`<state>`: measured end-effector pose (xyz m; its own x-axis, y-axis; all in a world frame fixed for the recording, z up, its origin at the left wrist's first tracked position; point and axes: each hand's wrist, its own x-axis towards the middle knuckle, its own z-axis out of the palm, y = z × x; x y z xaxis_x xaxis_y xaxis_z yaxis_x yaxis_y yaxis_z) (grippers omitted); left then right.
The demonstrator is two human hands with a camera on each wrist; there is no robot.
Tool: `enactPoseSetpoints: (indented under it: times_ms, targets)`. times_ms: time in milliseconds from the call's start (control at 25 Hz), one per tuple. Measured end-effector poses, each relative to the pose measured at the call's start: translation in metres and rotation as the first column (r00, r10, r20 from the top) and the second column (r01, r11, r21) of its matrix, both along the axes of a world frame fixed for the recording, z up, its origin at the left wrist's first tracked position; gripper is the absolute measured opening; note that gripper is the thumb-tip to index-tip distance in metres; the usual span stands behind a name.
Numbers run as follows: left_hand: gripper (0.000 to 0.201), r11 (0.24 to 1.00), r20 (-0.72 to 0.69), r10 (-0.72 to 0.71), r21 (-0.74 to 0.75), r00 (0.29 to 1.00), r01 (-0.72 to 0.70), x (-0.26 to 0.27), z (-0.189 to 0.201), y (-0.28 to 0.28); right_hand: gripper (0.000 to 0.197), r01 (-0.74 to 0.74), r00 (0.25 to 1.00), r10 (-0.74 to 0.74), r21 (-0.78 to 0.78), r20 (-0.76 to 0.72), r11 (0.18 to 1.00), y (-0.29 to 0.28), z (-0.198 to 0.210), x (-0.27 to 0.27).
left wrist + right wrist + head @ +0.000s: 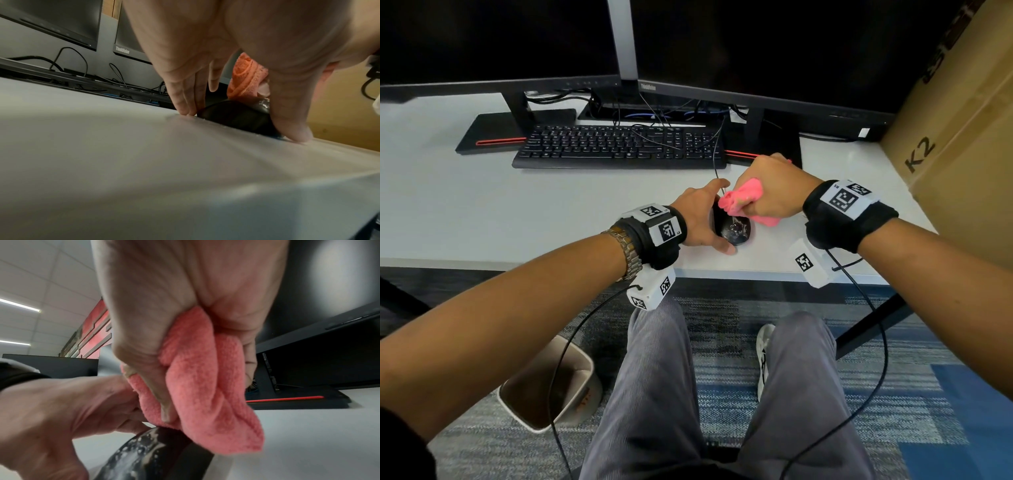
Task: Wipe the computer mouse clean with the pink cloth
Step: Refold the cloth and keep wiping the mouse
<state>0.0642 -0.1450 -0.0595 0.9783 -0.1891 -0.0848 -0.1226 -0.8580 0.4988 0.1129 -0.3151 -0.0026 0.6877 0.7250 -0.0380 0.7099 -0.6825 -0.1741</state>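
A black computer mouse (736, 229) sits on the white desk (517, 212) near its front edge, its top speckled with pale droplets (141, 449). My left hand (705, 219) holds the mouse (236, 116) between fingers and thumb, their tips down on the desk. My right hand (767, 192) grips the bunched pink cloth (743, 198) and presses it onto the front of the mouse. In the right wrist view the pink cloth (197, 378) hangs from my fist over the mouse (164, 454). The left wrist view catches the cloth (246, 78) behind my thumb.
A black keyboard (619, 145) lies behind the mouse, with two monitors (756, 44) and their stands further back. A large cardboard box (962, 130) stands on the desk at the right. A waste bin (548, 383) sits on the carpet under the desk's edge.
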Motion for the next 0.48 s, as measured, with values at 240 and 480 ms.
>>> enactPoseSetpoints:
  times_ms: [240, 480]
  targets:
    - [0.123, 1.000, -0.020, -0.008, 0.021, 1.000, 0.009, 0.0005, 0.0023, 0.0005, 0.029, -0.023, 0.999, 0.025, -0.050, 0.048, 0.998, 0.0003, -0.0023, -0.0018]
    - [0.123, 0.998, -0.034, -0.020, 0.059, 0.999, 0.022, 0.0018, 0.0074, -0.0018, 0.024, -0.080, 0.996, 0.081, -0.047, 0.025, 0.996, -0.0004, 0.0010, -0.0058]
